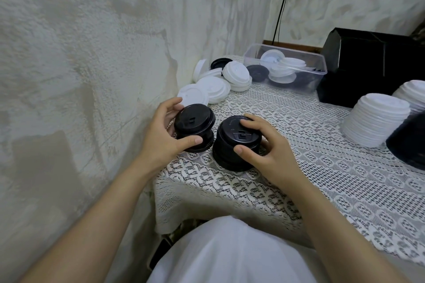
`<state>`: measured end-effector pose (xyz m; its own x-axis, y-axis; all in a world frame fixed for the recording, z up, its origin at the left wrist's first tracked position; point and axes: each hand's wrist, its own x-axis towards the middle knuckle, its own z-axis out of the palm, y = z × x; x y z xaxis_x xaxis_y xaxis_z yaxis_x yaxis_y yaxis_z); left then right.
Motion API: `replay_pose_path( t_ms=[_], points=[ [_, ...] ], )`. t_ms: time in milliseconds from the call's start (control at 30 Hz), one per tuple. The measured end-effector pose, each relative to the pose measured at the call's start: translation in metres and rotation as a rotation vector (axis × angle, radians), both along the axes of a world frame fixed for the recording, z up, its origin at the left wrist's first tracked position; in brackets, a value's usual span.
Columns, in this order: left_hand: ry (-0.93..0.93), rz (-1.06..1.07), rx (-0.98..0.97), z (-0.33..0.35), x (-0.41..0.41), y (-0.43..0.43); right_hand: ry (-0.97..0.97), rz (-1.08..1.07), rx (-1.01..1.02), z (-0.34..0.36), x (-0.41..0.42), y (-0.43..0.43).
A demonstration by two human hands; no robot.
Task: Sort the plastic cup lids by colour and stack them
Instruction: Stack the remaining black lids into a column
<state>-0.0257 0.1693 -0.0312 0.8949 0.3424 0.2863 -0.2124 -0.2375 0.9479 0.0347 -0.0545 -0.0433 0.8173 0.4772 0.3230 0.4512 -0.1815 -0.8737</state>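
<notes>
**Forearms reach in: one short black stack per hand**

Forearms come in from both sides over a white shirt front.

- Left hand (161,131) grips the left stack (194,126): thumb on the near wall, fingers curled round the far side. I cannot tell whether it is clear of the cloth (299,167).
- Right hand (264,145) grips the right stack (234,142): fingers lie over the top, thumb on the near wall. This stack stands on the cloth.
- Both stacks sit at the near-left corner, just beside each other.
- Loose white lids (213,85) lie behind them by the wall, and mixed lids remain in the tub (322,71).
- Tall white stack (374,122) and a black pile (409,145) stand well apart to the right.

Judgement: the step looks like merging the two black stacks.
- Pin the right stack as the base.
- Carry the left one over level, holding it low so no lid drops.
- Centre rim on rim before letting go, then press evenly from the top.
- A tilted seat will probably jam or topple.
</notes>
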Motion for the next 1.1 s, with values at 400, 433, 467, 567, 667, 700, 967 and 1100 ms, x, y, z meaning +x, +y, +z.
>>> replay_pose_path(
  t_ms=[400, 433, 467, 567, 667, 700, 967, 1100],
  points=[
    [-0.208, -0.126, 0.18, 0.025, -0.001, -0.031, -0.218, 0.07, -0.189, 0.045, -0.002, 0.016],
    [-0.217, -0.13, 0.21, 0.025, 0.0, -0.032, -0.211, 0.09, -0.184, 0.047, 0.0, 0.016],
    [-0.224, -0.13, 0.248, 0.024, 0.0, -0.032, -0.203, 0.106, -0.184, 0.05, 0.001, 0.015],
    [-0.24, -0.145, 0.312, 0.022, 0.001, -0.03, -0.174, 0.144, -0.194, 0.054, 0.004, 0.011],
    [-0.223, -0.166, 0.327, 0.02, 0.0, -0.029, -0.189, 0.138, -0.183, 0.054, 0.003, 0.01],
    [-0.206, -0.156, 0.343, 0.018, 0.0, -0.029, -0.186, 0.131, -0.157, 0.052, 0.003, 0.008],
    [0.183, 0.093, 0.565, -0.004, -0.003, -0.007, 0.027, -0.016, 0.13, 0.042, 0.013, -0.012],
    [0.262, 0.06, 0.641, -0.01, 0.0, -0.006, 0.033, 0.033, 0.045, 0.035, 0.011, -0.006]
  ],
)
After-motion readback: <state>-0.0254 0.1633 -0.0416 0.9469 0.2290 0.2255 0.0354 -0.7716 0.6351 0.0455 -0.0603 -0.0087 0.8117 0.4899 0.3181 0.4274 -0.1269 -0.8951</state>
